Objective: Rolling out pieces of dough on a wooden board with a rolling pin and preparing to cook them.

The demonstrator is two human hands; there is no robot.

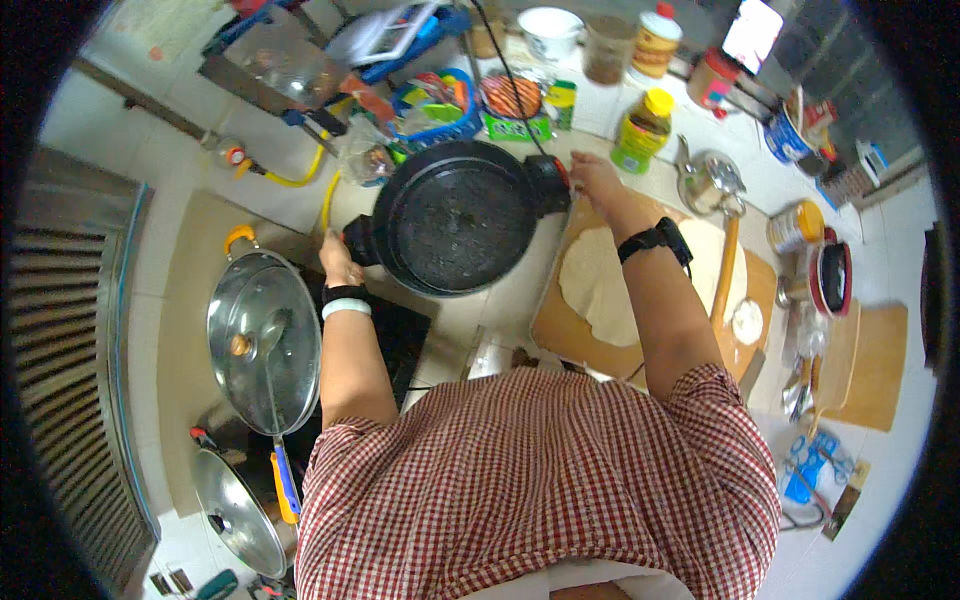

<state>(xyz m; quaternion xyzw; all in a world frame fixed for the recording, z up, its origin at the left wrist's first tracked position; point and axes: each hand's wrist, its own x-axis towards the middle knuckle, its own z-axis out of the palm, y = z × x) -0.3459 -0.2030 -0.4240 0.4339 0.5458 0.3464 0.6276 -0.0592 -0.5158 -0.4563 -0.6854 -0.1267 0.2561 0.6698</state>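
Note:
A round black electric pan (457,217) is before me on the counter, with a wet-looking or oily inside. My left hand (340,259) is at its left side handle, fingers against the handle's outer end. At the right side, near the black and red handle block, my right hand (595,178) has its fingers bent; whether they grip it cannot be told. Under my right forearm lies a wooden board (551,326) with a large flat sheet of dough (596,289). A wooden rolling pin (724,270) rests on the board's right part, beside a small dish of white stuff (747,322).
Left of my left arm is a wok with a glass lid (262,341). A blue basket of packets (442,135), a yellow-capped bottle (643,133) and a metal oil pot (709,184) stand behind the pan and board. A black cable (510,67) runs down to the pan.

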